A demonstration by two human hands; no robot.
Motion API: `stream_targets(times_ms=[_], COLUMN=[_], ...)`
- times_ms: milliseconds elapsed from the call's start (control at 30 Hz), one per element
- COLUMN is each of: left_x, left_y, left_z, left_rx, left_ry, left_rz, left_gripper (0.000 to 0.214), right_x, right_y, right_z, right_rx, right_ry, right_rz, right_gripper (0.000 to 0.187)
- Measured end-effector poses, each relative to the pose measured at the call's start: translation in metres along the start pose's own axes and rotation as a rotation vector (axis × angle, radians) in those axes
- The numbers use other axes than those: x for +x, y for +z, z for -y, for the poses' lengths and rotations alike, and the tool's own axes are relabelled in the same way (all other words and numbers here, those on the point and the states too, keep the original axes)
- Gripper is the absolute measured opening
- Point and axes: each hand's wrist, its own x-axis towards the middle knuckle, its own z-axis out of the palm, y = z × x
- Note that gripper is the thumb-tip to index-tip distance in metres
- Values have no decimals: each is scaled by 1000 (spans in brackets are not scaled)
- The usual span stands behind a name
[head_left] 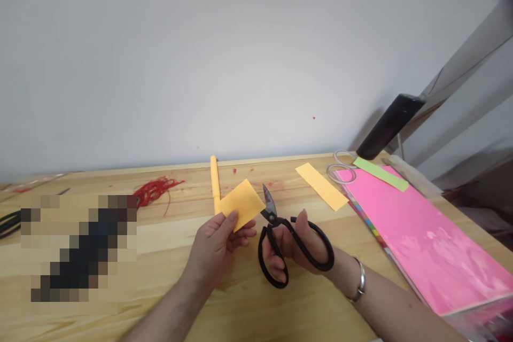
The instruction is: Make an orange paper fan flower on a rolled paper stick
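My left hand [218, 238] pinches a roughly square piece of orange paper [242, 203] between thumb and fingers, above the table. Through the black handles of the scissors [272, 218] go the thumb and fingers of my right hand [294, 243]. The scissors' blades are spread and point away from me. Their lower blade reaches the right corner of the paper; whether it is over or under the edge I cannot tell. Behind the paper lies an orange marker [215, 179]. A cut orange strip [321, 187] rests on the table to the right.
At right lies a pack of pink paper [425, 240], with a green strip [380, 173] on top and scissors with pale handles [341, 173] beside it. A black cylinder [388, 127] leans by the wall. Red threads [158, 189] and a pixelated dark object [84, 248] are at left.
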Motion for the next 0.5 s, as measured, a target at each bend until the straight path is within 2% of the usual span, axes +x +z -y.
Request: stream_targets(times_ms=[500], left_x=[0], left_y=[0], left_z=[0], left_rx=[26], left_ry=[2], left_rz=[-7], left_gripper=[20], right_x=[-1], right_y=[1], right_z=[-2], right_rx=[40], right_ry=[20], right_rz=[-46], right_gripper=[83])
